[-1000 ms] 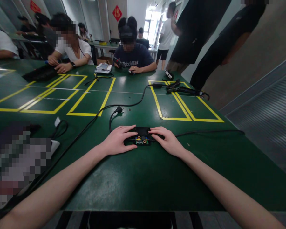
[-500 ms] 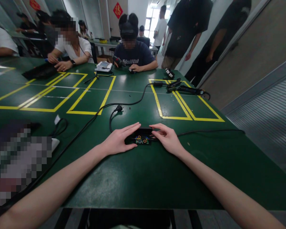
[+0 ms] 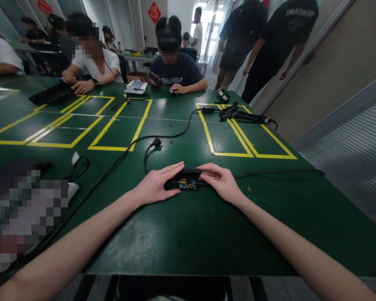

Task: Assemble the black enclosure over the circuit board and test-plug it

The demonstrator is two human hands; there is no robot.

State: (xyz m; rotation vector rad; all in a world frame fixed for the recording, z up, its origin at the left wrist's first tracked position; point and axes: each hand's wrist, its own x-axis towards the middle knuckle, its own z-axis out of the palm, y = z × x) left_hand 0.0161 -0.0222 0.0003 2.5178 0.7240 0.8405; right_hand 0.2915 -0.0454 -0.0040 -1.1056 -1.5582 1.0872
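Note:
Between my hands, on the green table [image 3: 188, 238], lies a small circuit board [image 3: 187, 184] with a black casing part [image 3: 190, 172] tilted up behind it. My left hand [image 3: 158, 184] grips the left side of the casing, thumb at the near edge and fingers at the far edge. The fingertips of my right hand [image 3: 221, 182] pinch the right end of the black part. A black cable [image 3: 269, 172] runs off to the right from the casing, and a cord with a plug [image 3: 157, 142] curves out behind my left hand.
Long black cable [image 3: 113, 163] crosses the table to a black adapter [image 3: 208, 110] near a black power tool [image 3: 244, 118]. Yellow tape [image 3: 111, 148] marks rectangles. Blurred items [image 3: 25, 217] lie at left. Two people sit across the table; others stand at back right.
The black casing part has tipped slightly lower over the board, and my right hand has shifted a little with it. People in the background at right have walked on.

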